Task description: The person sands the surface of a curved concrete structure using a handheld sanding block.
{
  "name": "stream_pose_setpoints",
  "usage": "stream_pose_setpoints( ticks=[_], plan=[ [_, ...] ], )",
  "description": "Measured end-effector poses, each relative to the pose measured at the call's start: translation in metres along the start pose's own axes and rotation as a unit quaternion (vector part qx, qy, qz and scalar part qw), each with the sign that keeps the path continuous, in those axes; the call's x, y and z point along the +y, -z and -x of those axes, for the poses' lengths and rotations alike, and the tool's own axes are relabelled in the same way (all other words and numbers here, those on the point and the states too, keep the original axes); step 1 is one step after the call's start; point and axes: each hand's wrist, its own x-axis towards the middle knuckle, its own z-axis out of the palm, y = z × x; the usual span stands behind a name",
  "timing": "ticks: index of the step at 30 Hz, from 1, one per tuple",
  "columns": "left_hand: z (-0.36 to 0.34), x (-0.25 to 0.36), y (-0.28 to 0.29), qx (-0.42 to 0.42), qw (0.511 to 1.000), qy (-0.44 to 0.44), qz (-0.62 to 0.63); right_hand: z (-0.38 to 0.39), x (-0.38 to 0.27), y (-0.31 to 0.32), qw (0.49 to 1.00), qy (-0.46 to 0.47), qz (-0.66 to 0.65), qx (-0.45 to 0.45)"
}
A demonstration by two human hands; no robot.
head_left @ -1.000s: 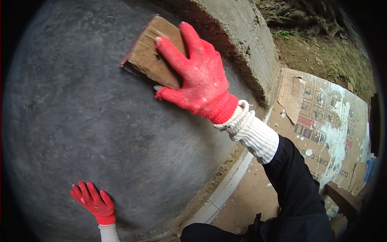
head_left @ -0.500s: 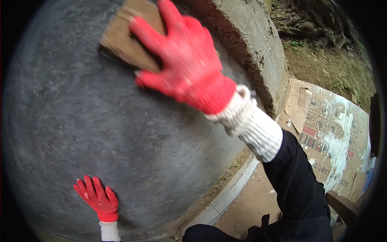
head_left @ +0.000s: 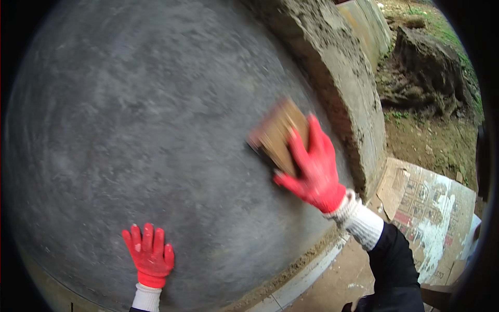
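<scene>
A wide dark-grey surface (head_left: 156,130), smooth and mottled like troweled cement, fills most of the view. Flat against it at the lower left lies my left hand (head_left: 150,258), in a red-coated glove with a white cuff, its fingers apart and nothing in it. My right hand (head_left: 318,171), gloved alike, grips a brown rectangular block (head_left: 287,132) right of the middle. The block looks like wood, with a reddish, dark far edge smeared by motion. Its underside is hidden against the grey surface.
A rough, raised concrete edge (head_left: 343,73) borders the surface on the right. Beyond it are bare soil (head_left: 423,138) and a dark stump-like mass (head_left: 429,73). Paint-splashed cardboard (head_left: 426,218) lies at lower right. White tile edging (head_left: 312,281) runs along the near side.
My right hand has drawn the block from the top of the view down and to the right, nearer to me. My left hand stays flat on the surface; the view has shifted slightly.
</scene>
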Motion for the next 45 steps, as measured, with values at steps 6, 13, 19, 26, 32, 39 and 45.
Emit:
stream_pose_setpoints(
  ticks=[6,13,19,26,32,39,45],
  plan=[
    [-0.01,0.007,-0.003,-0.056,0.997,0.038,0.047,-0.208,-0.042,0.013,0.991,-0.033,0.061,0.112],
    [-0.01,0.003,-0.001,0.012,0.999,0.033,0.029,0.051,0.037,-0.008,0.997,0.016,0.073,-0.024],
    [-0.007,0.004,0.0,-0.002,0.998,0.045,0.048,-0.067,-0.005,0.001,0.996,0.079,0.05,0.002],
    [-0.013,0.007,0.001,0.026,0.997,0.02,0.068,-0.276,-0.064,0.007,0.986,0.079,0.034,0.144],
    [-0.006,0.003,0.002,0.031,0.995,0.046,0.078,-0.003,0.029,-0.011,0.996,0.056,0.071,-0.004],
    [-0.016,0.007,-0.004,0.035,0.994,0.045,0.098,-0.04,0.012,0.004,0.99,0.089,0.105,-0.021],
    [-0.013,0.005,0.002,0.041,0.995,0.043,0.077,-0.261,-0.062,-0.001,0.987,0.092,0.061,0.12]
  ],
)
